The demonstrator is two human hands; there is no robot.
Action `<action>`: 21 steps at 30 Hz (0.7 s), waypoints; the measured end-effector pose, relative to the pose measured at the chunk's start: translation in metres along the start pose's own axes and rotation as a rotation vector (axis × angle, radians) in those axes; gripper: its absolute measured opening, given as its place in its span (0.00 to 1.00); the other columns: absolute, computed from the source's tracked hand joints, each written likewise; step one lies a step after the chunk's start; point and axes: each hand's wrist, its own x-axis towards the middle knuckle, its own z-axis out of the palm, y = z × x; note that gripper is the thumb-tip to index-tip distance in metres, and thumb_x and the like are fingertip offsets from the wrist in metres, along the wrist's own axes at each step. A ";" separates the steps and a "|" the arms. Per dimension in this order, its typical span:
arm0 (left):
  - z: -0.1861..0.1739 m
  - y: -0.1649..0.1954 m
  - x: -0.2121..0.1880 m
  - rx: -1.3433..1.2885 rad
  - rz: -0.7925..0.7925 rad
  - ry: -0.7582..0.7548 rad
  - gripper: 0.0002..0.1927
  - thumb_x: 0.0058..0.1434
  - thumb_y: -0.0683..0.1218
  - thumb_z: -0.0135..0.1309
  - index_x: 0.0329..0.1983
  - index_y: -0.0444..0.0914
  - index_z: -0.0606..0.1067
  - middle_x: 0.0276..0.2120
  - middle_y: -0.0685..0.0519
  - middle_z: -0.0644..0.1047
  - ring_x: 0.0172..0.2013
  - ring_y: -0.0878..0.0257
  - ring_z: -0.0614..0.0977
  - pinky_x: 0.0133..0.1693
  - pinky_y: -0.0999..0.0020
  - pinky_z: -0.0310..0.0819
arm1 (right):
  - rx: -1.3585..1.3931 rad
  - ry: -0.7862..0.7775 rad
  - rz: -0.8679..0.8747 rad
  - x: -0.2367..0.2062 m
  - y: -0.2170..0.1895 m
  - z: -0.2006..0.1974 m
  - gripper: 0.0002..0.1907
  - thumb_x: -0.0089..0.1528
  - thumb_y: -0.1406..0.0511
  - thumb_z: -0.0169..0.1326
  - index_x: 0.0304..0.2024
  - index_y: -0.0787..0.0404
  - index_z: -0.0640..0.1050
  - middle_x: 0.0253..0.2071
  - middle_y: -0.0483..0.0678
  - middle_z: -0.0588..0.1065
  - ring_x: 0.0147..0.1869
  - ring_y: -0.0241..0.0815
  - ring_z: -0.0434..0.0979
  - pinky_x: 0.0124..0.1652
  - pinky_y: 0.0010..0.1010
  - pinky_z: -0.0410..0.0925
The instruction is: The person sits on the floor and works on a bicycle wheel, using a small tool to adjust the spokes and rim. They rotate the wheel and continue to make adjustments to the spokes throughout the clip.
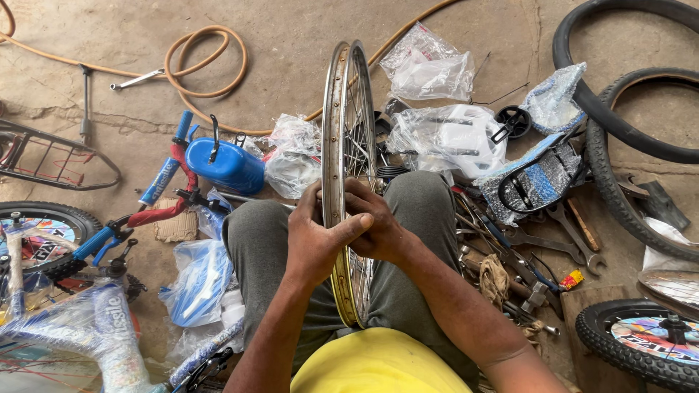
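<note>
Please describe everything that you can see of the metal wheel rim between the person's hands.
The wheel rim is a bare, tyreless metal hoop with thin wire spokes, dull silver and yellowish near the bottom. It stands upright, edge-on to the camera, between the person's knees. The left hand grips it with the thumb across the rim, and the right hand holds the other side.

Wheel rim (348,145) upright between left hand (314,244) and right hand (375,225), both touching it, above the lap. Left of the hands: oil can (226,166), handlebar (164,193), small wheel (44,233). Beyond: hose (206,62), plastic bags (429,69). Right: wrenches (561,240), hammer (520,291), tyres (619,109).
</note>
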 end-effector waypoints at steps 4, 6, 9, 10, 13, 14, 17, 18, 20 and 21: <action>0.003 0.008 -0.005 0.078 0.154 0.099 0.48 0.51 0.69 0.66 0.62 0.29 0.71 0.43 0.40 0.82 0.46 0.50 0.88 0.49 0.57 0.84 | -0.030 0.002 -0.071 -0.001 0.002 0.001 0.18 0.70 0.65 0.52 0.62 0.61 0.71 0.62 0.49 0.71 0.66 0.48 0.73 0.61 0.39 0.75; 0.000 0.013 -0.006 0.136 0.111 0.079 0.46 0.52 0.68 0.64 0.61 0.30 0.71 0.41 0.41 0.83 0.44 0.53 0.88 0.47 0.58 0.84 | -0.044 0.023 -0.085 -0.001 0.004 0.001 0.18 0.69 0.65 0.52 0.61 0.62 0.71 0.63 0.51 0.70 0.68 0.50 0.72 0.61 0.40 0.74; -0.001 0.019 -0.005 0.229 0.068 0.087 0.44 0.52 0.66 0.64 0.61 0.31 0.70 0.38 0.41 0.83 0.40 0.54 0.89 0.43 0.60 0.85 | -0.035 0.055 -0.144 0.002 0.006 0.001 0.18 0.68 0.66 0.52 0.60 0.61 0.71 0.63 0.52 0.71 0.68 0.50 0.72 0.62 0.41 0.74; 0.000 0.020 -0.005 0.260 0.057 0.095 0.44 0.52 0.65 0.64 0.61 0.31 0.70 0.37 0.42 0.83 0.38 0.54 0.89 0.42 0.61 0.85 | -0.051 0.037 -0.139 0.002 0.007 0.001 0.17 0.67 0.66 0.53 0.58 0.59 0.72 0.63 0.50 0.71 0.68 0.50 0.73 0.62 0.40 0.74; -0.002 0.023 -0.006 0.280 0.107 0.087 0.41 0.53 0.63 0.65 0.58 0.30 0.71 0.38 0.41 0.83 0.39 0.53 0.89 0.43 0.60 0.84 | -0.070 0.000 -0.126 0.001 0.006 -0.001 0.16 0.66 0.67 0.55 0.57 0.56 0.72 0.61 0.48 0.72 0.69 0.48 0.73 0.63 0.39 0.75; -0.002 0.024 -0.007 0.287 0.136 0.102 0.41 0.53 0.64 0.65 0.58 0.30 0.71 0.38 0.41 0.83 0.39 0.53 0.89 0.43 0.61 0.85 | -0.051 -0.009 -0.113 0.000 0.005 -0.001 0.17 0.66 0.67 0.55 0.58 0.58 0.72 0.61 0.49 0.72 0.68 0.48 0.73 0.62 0.39 0.75; -0.002 0.027 -0.010 0.301 0.203 0.140 0.40 0.54 0.65 0.65 0.57 0.31 0.72 0.38 0.41 0.83 0.38 0.53 0.89 0.42 0.61 0.85 | -0.004 -0.034 -0.027 -0.001 0.002 -0.001 0.21 0.64 0.67 0.56 0.60 0.60 0.72 0.59 0.50 0.73 0.63 0.46 0.74 0.58 0.39 0.75; -0.002 0.029 -0.009 0.307 0.217 0.147 0.40 0.54 0.65 0.65 0.56 0.31 0.73 0.38 0.41 0.84 0.38 0.53 0.89 0.42 0.61 0.85 | 0.010 -0.039 0.005 -0.001 0.003 -0.001 0.21 0.63 0.67 0.56 0.59 0.61 0.72 0.58 0.50 0.73 0.60 0.45 0.75 0.57 0.39 0.74; -0.005 0.033 -0.009 0.352 0.129 0.109 0.41 0.54 0.66 0.64 0.58 0.32 0.71 0.36 0.42 0.83 0.36 0.53 0.89 0.41 0.60 0.84 | -0.027 0.009 -0.061 0.000 0.005 0.000 0.20 0.65 0.67 0.54 0.60 0.61 0.72 0.59 0.52 0.74 0.62 0.47 0.76 0.57 0.38 0.74; -0.006 0.035 -0.007 0.391 0.033 0.060 0.43 0.53 0.66 0.64 0.61 0.32 0.69 0.36 0.43 0.83 0.36 0.53 0.88 0.41 0.60 0.84 | -0.046 0.035 -0.094 0.000 0.007 0.001 0.19 0.66 0.67 0.53 0.61 0.62 0.71 0.60 0.52 0.74 0.63 0.48 0.76 0.57 0.38 0.74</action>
